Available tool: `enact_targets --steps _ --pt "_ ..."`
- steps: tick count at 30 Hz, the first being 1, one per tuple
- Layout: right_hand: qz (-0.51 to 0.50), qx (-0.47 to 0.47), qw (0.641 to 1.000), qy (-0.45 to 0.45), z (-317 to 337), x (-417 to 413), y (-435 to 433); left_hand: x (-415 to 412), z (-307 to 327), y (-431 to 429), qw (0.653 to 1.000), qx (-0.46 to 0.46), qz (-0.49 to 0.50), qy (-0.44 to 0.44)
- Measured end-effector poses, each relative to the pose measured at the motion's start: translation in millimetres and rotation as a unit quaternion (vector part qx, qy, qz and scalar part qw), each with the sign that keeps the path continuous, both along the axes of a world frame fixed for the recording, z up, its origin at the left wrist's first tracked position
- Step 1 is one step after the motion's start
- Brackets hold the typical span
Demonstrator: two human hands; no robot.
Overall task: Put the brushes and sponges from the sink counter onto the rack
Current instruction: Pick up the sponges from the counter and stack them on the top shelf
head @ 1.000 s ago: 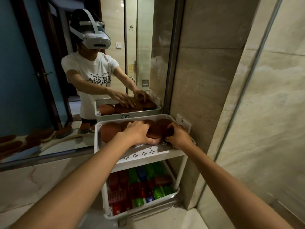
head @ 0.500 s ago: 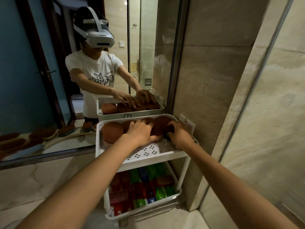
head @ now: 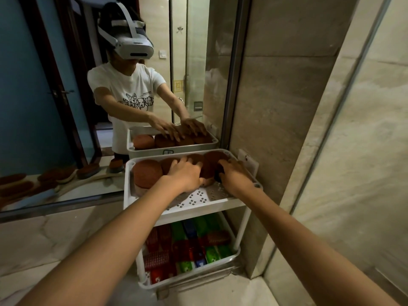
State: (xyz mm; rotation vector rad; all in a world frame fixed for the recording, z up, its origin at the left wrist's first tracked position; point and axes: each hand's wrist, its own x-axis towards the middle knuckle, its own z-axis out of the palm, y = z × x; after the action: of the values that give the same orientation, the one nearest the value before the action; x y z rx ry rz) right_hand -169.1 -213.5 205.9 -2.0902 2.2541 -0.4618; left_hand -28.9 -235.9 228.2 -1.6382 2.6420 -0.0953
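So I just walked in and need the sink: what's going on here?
A person is filling a white rack beside the mirror. Both hands are on the round brown pads on its top shelf: the left hand lies across the middle ones, the right hand curls round the end pad. The lower shelf holds coloured brushes and sponges. More brushes, on the counter, show in the mirror.

Light: dim, warm indoor
Shadows: deep in lower shelf
Edges: wide-angle bending, forearms stretched
Focus: slightly soft throughout
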Motion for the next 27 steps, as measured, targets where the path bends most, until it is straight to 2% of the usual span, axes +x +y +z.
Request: enact_targets --steps 3,6,11,16,18,21,27 --pt "0.002 -0.004 1.000 0.013 -1 3 3 -1 -1 3 1.000 -0.005 0.009 0.011" --pt "0.008 -0.039 0.999 -0.034 3 5 12 0 -2 12 0.998 -0.024 0.022 0.054" --pt "0.038 -0.158 0.981 -0.110 18 18 41 9 14 39 0.973 -0.094 0.059 0.203" --pt "0.085 -0.215 0.950 -0.209 21 45 96 28 29 100 0.922 -0.115 0.098 0.358" --pt "0.111 -0.207 0.945 -0.226 11 58 121 42 23 133 0.899 -0.132 0.128 0.397" --pt "0.146 -0.146 0.949 -0.239 -20 82 159 70 -5 190 0.881 -0.122 0.205 0.409" --pt "0.176 0.039 0.947 -0.267 -104 134 231 117 -96 288 0.858 -0.013 0.373 0.354"
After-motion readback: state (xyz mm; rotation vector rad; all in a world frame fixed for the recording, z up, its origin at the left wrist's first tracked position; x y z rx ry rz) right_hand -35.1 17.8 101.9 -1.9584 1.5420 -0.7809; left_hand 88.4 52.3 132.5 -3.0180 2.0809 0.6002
